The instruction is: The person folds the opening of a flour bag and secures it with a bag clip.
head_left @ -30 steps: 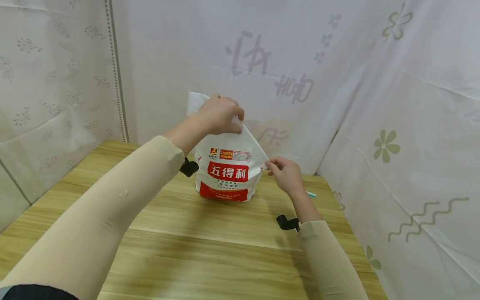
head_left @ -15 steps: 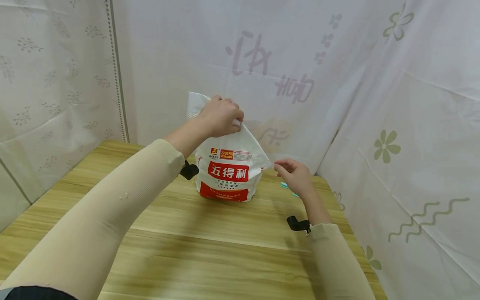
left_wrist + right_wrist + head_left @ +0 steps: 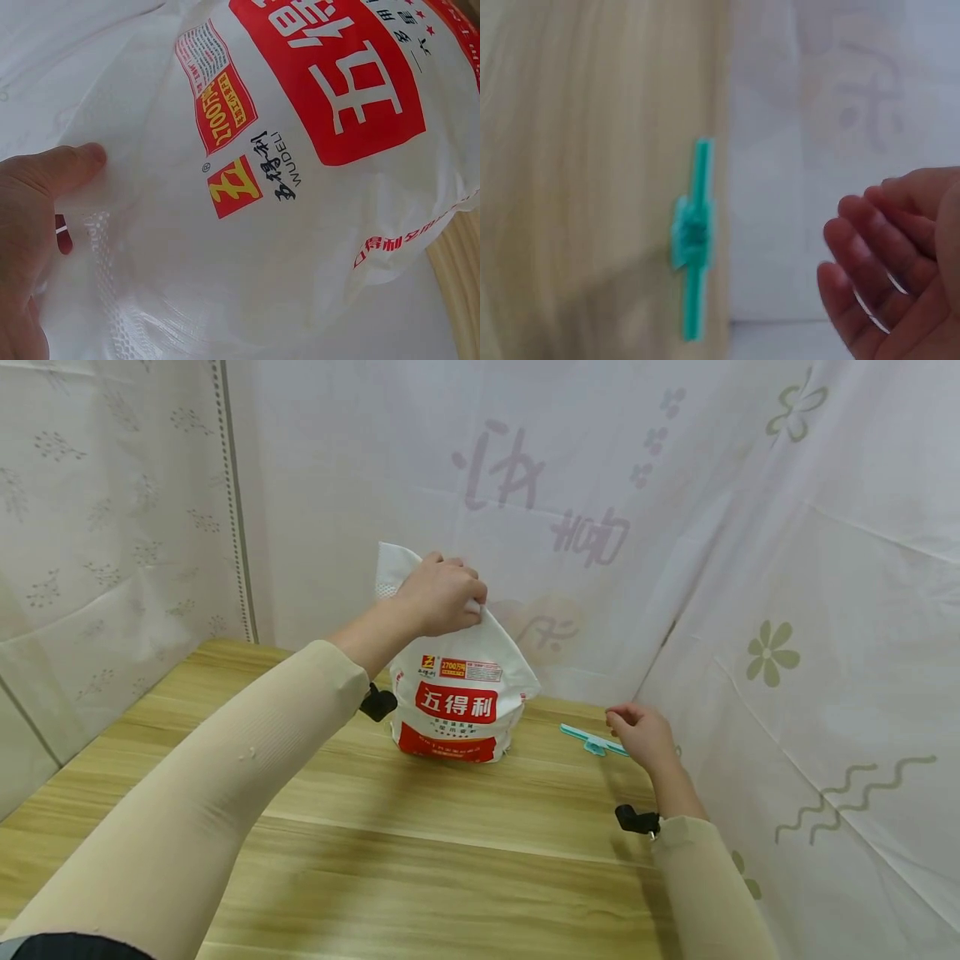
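Observation:
A white flour bag (image 3: 457,647) with red printed panels stands upright on the wooden table. My left hand (image 3: 442,595) grips its gathered top edge. In the left wrist view the thumb of my left hand (image 3: 34,202) presses the white plastic, with the other fingers mostly hidden behind it. My right hand (image 3: 643,735) holds nothing and hovers above the table's right side, its fingers loosely bent. Close beside it lies a teal sealing clip (image 3: 594,740). The right wrist view shows this sealing clip (image 3: 696,236) somewhat blurred, apart from the fingers (image 3: 862,247).
The wooden table (image 3: 360,852) reaches back to a printed white curtain (image 3: 330,502). Another curtain side (image 3: 847,668) hangs close along the table's right edge, near my right arm. A black wrist mount (image 3: 636,820) sits at my right wrist.
My right hand has let go of the bag's right corner and moved right, near the sealing clip, which now shows fully. My left hand keeps its hold on the bag's top.

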A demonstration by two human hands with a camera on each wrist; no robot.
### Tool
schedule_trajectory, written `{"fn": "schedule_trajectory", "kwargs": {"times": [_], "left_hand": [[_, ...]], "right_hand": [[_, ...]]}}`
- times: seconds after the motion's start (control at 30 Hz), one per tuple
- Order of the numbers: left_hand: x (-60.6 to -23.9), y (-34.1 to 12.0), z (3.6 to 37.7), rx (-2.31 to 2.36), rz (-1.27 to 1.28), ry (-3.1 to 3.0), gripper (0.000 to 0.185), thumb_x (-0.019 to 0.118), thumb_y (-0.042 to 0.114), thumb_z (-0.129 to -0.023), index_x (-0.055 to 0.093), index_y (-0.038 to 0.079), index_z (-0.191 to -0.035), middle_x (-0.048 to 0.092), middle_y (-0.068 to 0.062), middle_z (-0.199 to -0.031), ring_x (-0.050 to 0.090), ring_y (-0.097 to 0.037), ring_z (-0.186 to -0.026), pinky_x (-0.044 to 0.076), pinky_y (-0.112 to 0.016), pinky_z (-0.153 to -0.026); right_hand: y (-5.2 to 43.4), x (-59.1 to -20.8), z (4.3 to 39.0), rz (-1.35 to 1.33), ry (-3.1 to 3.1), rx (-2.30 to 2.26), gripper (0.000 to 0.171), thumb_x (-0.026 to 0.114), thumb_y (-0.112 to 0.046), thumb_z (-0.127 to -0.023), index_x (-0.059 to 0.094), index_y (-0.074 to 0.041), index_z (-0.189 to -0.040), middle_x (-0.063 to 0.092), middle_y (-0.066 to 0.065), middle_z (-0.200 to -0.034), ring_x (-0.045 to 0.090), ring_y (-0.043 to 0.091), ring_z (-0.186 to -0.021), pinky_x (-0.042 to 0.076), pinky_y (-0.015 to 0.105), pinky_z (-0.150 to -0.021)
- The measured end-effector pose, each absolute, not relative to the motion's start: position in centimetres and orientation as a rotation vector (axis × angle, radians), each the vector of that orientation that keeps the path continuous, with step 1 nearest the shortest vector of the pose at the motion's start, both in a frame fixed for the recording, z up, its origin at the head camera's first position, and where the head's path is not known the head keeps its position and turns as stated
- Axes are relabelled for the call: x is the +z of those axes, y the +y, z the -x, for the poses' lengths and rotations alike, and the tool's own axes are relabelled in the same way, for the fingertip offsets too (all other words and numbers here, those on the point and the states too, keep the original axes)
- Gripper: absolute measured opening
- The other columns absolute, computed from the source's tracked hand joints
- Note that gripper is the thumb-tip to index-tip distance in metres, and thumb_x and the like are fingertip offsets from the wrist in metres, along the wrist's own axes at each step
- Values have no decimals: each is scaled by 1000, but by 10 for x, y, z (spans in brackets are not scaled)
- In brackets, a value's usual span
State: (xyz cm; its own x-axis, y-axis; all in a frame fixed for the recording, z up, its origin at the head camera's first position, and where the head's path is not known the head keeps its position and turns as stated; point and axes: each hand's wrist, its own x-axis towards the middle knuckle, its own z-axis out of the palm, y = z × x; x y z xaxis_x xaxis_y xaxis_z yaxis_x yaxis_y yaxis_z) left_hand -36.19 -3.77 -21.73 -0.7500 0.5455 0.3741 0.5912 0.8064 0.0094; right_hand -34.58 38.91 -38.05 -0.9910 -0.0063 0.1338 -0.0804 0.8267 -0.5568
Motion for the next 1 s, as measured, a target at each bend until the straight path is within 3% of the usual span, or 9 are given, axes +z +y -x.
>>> {"fn": "schedule_trajectory", "kwargs": {"times": [0.17,0.3,0.5,0.7,1.0], "left_hand": [[-218,-39,362,-179,859,-2639,24,71,29,-106,81,17,-124,78,-5,-129,63,-30,-125,45,-54,-113],[-219,-39,364,-179,863,-2632,24,72,30,-105,81,17,-123,78,-5,-128,63,-30,-124,46,-54,-113],[-221,-39,366,-182,858,-2631,24,72,30,-105,81,17,-123,79,-5,-128,63,-29,-124,46,-52,-112],[-221,-38,364,-189,869,-2630,24,72,30,-105,81,17,-123,78,-5,-127,63,-30,-123,46,-52,-110],[-221,-37,364,-187,858,-2623,24,71,30,-105,81,17,-123,78,-5,-127,62,-29,-123,46,-52,-111]], "right_hand": [[405,-398,355,34,-3008,792,48,54,-37,-114,68,-1,-141,73,26,-132,70,41,-117,58,53,-96],[409,-411,362,96,-3057,747,47,56,-37,-113,69,1,-136,68,28,-136,67,45,-120,56,58,-97],[405,-423,367,150,-3096,678,52,61,-43,-110,69,3,-132,70,27,-135,66,45,-119,56,58,-97],[400,-430,363,258,-3136,624,56,63,-51,-110,69,1,-130,71,24,-129,65,39,-108,55,51,-89],[402,-435,369,295,-3144,666,56,63,-50,-108,64,0,-132,71,22,-125,64,41,-114,54,55,-97]]}}
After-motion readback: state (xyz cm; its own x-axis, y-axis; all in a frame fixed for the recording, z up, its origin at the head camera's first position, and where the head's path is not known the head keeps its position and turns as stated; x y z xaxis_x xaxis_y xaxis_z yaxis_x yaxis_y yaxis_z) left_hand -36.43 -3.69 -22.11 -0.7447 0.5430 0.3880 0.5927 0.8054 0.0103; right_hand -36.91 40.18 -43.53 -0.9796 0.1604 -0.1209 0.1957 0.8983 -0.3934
